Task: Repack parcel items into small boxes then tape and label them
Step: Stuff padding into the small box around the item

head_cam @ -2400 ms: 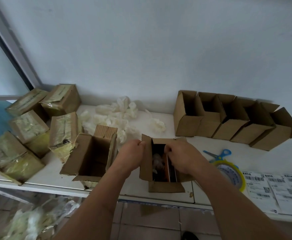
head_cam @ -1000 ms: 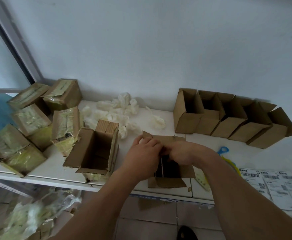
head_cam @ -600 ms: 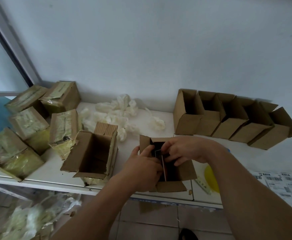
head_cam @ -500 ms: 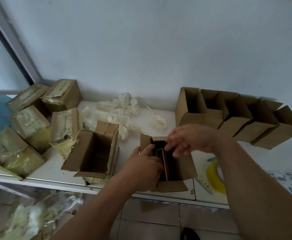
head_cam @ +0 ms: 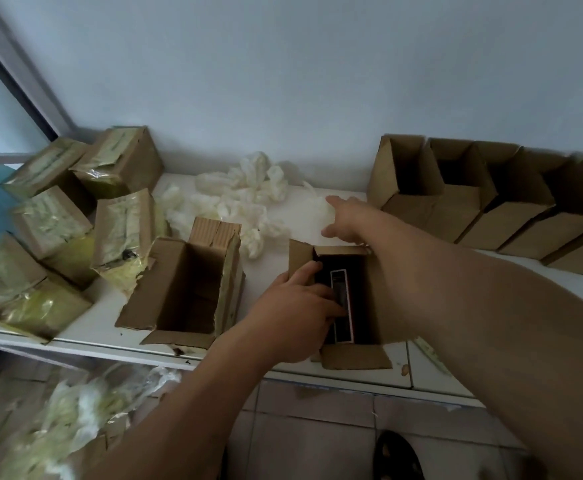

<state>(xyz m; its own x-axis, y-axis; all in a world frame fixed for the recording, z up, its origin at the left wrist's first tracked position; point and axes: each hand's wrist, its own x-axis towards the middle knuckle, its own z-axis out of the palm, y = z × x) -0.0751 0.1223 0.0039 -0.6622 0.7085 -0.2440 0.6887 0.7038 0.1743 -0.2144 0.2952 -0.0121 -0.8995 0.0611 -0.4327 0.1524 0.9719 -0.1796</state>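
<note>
Packing a small open box [head_cam: 338,355]
Left hand [head_cam: 297,317] grips its near wall; right hand [head_cam: 347,220], fingers apart, reaches over white padding [head_cam: 241,199] (seemingly crumpled foam)

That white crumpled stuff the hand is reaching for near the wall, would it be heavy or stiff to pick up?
Probably neither. The white crumpled padding lies in loose, puffy, wrinkled wads, so it likely weighs little and squashes in a grip. Its separate clumps suggest a piece would come away alone instead of dragging the heap. The right hand reaches for it with straight fingers, while the left hand rests at the small open box.
</note>
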